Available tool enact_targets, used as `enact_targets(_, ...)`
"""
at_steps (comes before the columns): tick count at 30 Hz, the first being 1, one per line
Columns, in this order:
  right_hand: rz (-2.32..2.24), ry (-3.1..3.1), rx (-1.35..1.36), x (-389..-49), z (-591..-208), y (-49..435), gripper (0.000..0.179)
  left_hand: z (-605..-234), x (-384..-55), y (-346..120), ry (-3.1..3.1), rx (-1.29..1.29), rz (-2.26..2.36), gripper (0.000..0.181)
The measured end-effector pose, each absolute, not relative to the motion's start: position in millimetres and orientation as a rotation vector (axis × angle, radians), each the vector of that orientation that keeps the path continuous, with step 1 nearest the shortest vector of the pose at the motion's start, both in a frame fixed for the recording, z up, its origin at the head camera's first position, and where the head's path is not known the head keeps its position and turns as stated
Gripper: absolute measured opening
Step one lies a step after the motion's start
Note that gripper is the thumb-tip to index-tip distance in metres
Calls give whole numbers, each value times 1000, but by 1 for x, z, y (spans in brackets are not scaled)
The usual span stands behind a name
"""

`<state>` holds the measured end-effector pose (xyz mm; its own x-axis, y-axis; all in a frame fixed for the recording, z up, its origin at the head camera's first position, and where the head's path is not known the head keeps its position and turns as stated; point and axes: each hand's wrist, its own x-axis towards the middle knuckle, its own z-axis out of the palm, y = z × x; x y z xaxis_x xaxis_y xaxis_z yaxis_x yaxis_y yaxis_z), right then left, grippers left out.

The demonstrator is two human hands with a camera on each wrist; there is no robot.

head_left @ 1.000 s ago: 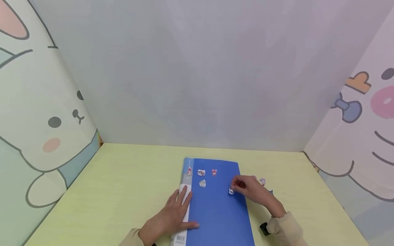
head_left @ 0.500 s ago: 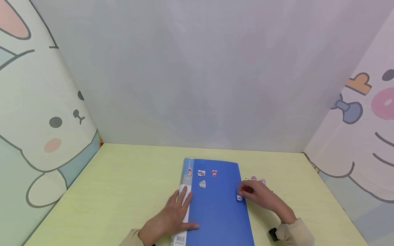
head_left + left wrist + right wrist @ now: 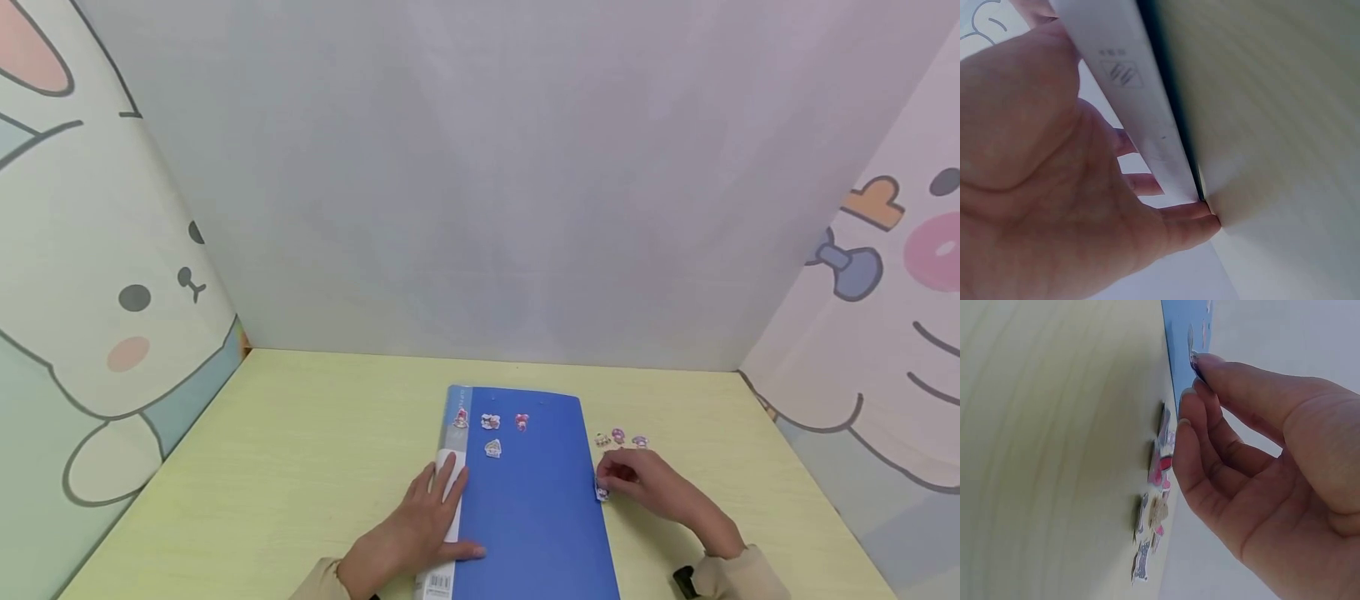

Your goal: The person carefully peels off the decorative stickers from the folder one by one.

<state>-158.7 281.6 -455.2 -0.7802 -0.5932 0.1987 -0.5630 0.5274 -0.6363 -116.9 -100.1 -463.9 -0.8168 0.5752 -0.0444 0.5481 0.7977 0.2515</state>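
Note:
A blue folder (image 3: 536, 517) with a pale spine lies upright-on to me on the table. My left hand (image 3: 412, 529) rests with spread, straight fingers across the spine, its thumb on the blue cover. In the left wrist view, fingertips touch the table beside the white spine (image 3: 1125, 94). My right hand (image 3: 663, 492) pinches a small sticker (image 3: 602, 493) between thumb and fingertips at the folder's right edge. That sticker (image 3: 1195, 362) appears nearly edge-on in the right wrist view. Several character stickers, such as a red one (image 3: 522, 422) and a house-shaped one (image 3: 492, 448), sit on the folder's upper part.
Right of the folder, more loose cut-out stickers (image 3: 618, 436) lie on the pale yellow table (image 3: 300, 450), partly hidden by my right hand. The right wrist view shows several of them (image 3: 1157, 465) in a cluster. A grey panel (image 3: 480, 183) stands behind.
My right hand has moved right and slightly toward me, carrying the pinched sticker from over the cover to the folder's right edge. More loose stickers now show. The left hand stays put.

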Motion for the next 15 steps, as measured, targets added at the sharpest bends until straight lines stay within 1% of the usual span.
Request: enact_targets(15, -1064, 2688, -1028, -152, -456, 301, 8, -464, -118, -101, 2854, 904, 354, 106)
